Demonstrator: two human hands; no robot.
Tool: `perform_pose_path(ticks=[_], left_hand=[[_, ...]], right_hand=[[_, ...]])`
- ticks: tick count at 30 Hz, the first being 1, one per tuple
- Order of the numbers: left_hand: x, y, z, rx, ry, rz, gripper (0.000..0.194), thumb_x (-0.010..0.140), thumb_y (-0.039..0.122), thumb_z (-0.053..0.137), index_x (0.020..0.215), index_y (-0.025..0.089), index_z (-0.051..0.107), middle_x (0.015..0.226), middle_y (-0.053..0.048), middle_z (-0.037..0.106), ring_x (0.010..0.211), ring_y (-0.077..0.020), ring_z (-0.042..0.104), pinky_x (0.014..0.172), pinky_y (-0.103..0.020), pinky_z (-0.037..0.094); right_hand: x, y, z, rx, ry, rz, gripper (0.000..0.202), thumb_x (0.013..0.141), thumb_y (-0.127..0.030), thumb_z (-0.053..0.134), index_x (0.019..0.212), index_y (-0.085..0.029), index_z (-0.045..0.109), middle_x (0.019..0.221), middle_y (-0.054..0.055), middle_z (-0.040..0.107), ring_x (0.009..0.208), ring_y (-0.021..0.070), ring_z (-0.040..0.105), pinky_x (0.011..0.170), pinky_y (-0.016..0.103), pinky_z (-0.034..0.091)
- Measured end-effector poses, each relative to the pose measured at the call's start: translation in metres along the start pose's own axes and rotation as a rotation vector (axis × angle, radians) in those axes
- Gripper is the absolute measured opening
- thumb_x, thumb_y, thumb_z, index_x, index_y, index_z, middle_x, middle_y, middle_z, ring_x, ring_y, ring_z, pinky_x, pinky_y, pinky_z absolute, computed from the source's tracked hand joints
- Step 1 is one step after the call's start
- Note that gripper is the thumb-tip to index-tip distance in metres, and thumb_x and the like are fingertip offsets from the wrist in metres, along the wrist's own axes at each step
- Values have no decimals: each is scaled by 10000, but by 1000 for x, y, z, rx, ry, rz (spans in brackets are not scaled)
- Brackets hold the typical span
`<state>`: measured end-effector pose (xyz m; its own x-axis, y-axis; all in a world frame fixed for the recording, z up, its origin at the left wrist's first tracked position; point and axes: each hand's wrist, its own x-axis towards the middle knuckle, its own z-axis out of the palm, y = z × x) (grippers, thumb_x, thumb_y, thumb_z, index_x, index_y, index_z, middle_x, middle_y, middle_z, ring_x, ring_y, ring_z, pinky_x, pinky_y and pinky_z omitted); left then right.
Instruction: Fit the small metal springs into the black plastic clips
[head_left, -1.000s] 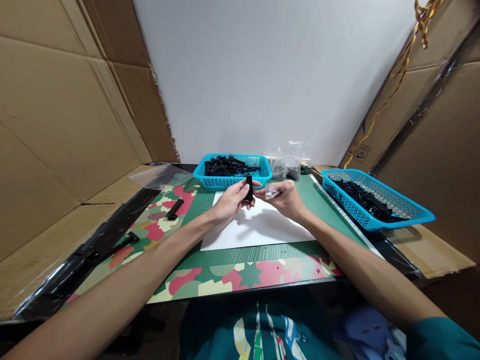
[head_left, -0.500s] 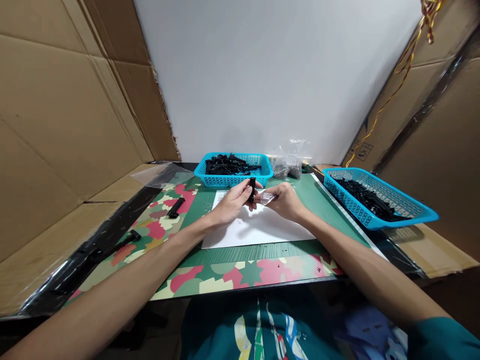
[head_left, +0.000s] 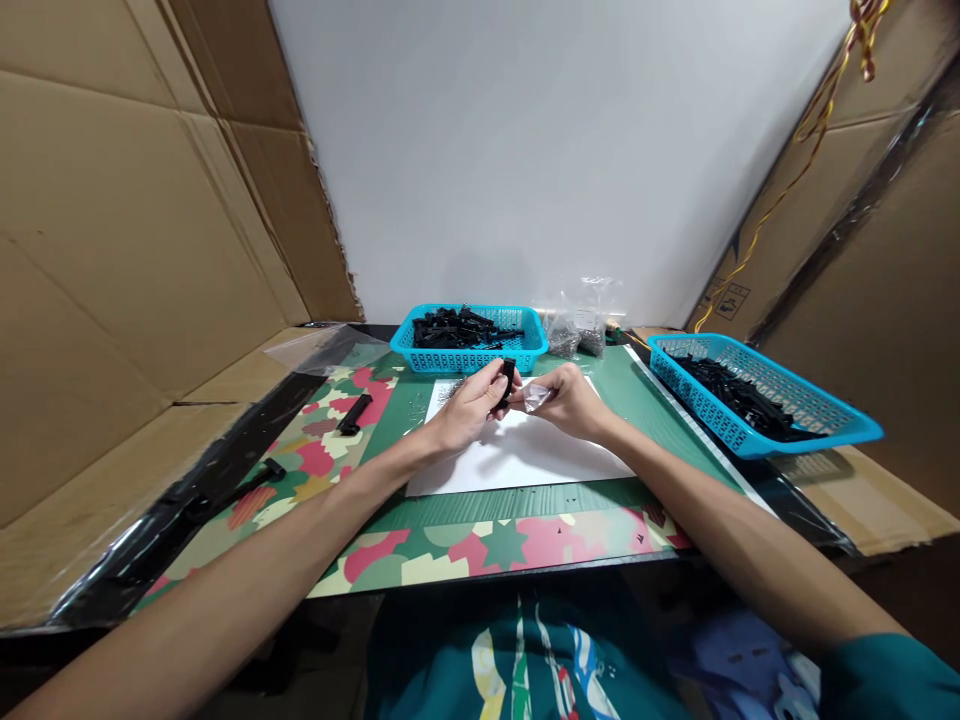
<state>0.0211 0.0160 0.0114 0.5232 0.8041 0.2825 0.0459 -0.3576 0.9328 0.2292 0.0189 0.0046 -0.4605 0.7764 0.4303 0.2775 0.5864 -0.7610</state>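
Note:
My left hand is closed around a short black plastic part, held upright above a white sheet of paper. Close beside it, my right hand pinches a small clear, whitish piece of plastic; its exact kind is too blurred to tell. The right fingertips reach to the black part, and whether they touch it is hard to make out. Tiny metal pieces lie at the paper's far left corner, partly hidden behind my left hand.
Blue baskets of black parts stand at the back and right. Between them sit clear bags of small metal pieces. On the patterned mat, a loose black part lies left. Cardboard walls enclose both sides.
The black part in my left hand has tilted slightly and shifted a little. Both hands otherwise keep nearly the same place, and the whole view has moved very slightly.

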Motion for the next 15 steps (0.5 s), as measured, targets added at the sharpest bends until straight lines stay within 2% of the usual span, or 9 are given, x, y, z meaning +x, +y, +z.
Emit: perform_pose_path(ticks=[3, 6, 10, 15], left_hand=[[-1, 2, 3, 18, -10, 23, 367, 1046, 537, 547, 1085, 176, 602, 840, -10, 544, 687, -137, 473, 619, -264, 380], [-1, 1, 8, -65, -39, 31, 365, 1040, 537, 558, 1075, 176, 598, 810, 1, 512, 661, -130, 425, 588, -257, 353], [1, -1, 10, -194, -30, -33, 374, 993, 534, 642, 1059, 168, 602, 813, 3, 503, 646, -114, 413, 563, -238, 328], [3, 2, 8, -340, 28, -129, 367, 913, 482, 747, 885, 156, 582, 794, -4, 495, 640, -104, 431, 534, -221, 284]], right_hand=[[0, 0, 1, -39, 29, -43, 382, 861, -474, 779, 660, -149, 790, 612, 31, 684, 662, 201, 601, 616, 281, 467], [0, -1, 1, -59, 46, -62, 408, 863, -502, 779, 659, -149, 800, 624, 38, 710, 650, 205, 611, 631, 290, 484], [1, -2, 1, -78, 52, -57, 385, 855, -514, 792, 725, -154, 833, 674, 47, 751, 666, 215, 636, 638, 291, 493], [1, -3, 0, -92, 38, -73, 331, 887, -471, 763, 842, -160, 868, 737, 48, 776, 715, 227, 677, 632, 280, 486]])
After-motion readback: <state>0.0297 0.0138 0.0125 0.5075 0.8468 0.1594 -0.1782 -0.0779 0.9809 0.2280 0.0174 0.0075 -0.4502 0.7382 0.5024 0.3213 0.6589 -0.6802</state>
